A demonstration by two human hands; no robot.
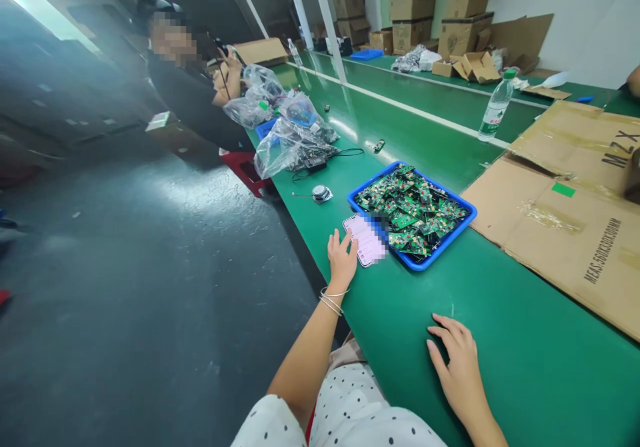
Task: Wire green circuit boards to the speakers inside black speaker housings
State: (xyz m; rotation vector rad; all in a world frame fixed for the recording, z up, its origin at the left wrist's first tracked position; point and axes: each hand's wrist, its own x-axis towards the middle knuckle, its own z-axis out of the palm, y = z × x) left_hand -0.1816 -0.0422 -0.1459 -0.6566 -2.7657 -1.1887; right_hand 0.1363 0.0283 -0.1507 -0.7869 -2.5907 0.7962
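My left hand (343,260) reaches to a smartphone (367,244) with a lit screen, lying on the green tabletop. Its fingers are apart, one resting at the screen's left side, and nothing is gripped. A blue tray (434,258) heaped with small green circuit boards (407,210) stands right behind and beside the phone. My right hand (457,357) lies on the table near the front, fingers spread and slightly curled, holding nothing. Farther left along the edge sits a small round speaker (321,194) with a thin wire.
Clear plastic bags (295,140) of parts lie at the far left, near a seated person (195,87). A loose circuit board (379,145) is behind the tray. On the right are flattened cardboard (560,214) and a water bottle (497,107). Boxes (413,14) are stacked behind.
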